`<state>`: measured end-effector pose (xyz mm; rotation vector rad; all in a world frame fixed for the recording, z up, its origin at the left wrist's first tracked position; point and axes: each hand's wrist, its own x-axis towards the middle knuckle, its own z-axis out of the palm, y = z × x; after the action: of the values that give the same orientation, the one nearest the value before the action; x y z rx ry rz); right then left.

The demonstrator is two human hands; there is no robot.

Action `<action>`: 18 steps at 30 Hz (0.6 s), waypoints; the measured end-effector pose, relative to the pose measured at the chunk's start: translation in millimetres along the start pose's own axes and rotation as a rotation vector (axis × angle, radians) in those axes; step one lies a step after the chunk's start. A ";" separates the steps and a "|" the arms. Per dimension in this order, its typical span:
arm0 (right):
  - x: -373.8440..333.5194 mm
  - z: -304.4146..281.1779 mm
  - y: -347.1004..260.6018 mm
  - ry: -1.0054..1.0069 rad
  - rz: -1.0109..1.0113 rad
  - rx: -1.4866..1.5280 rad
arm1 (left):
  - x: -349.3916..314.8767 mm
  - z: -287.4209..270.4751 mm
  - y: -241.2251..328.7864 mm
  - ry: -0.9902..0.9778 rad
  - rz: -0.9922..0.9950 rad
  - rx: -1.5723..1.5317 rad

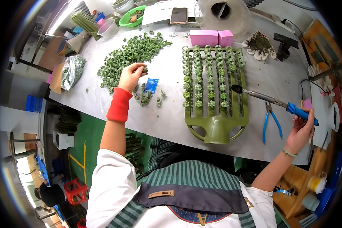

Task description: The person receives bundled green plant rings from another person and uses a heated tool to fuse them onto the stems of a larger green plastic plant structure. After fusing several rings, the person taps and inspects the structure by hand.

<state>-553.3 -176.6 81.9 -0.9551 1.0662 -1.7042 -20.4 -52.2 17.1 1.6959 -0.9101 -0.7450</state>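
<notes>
1. Right hand (300, 129), near right, fingers grasping a blue-handled tool (268, 98).
2. Blue pliers (269, 109) on the tabletop (167, 114), right.
3. Green rack (217, 127), centre right, bearing green pieces (210, 87).
4. Left hand (130, 77), left, fingers pinching a green piece (145, 70).
5. Green pile (129, 52), far left.

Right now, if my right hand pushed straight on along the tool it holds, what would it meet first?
From your right hand, the blue-handled tool would probably first meet the green pieces on the olive-green rack, left of its tip; its height is unclear, so it might pass over.
</notes>
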 end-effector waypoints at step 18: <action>1.6 6.9 14.7 0.014 -0.032 0.032 | -26.6 228.0 107.9 -0.211 0.737 0.542</action>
<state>-543.5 -183.4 70.7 -0.9454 1.0344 -1.7511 -245.7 -161.2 57.6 1.5507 -1.8720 -0.1739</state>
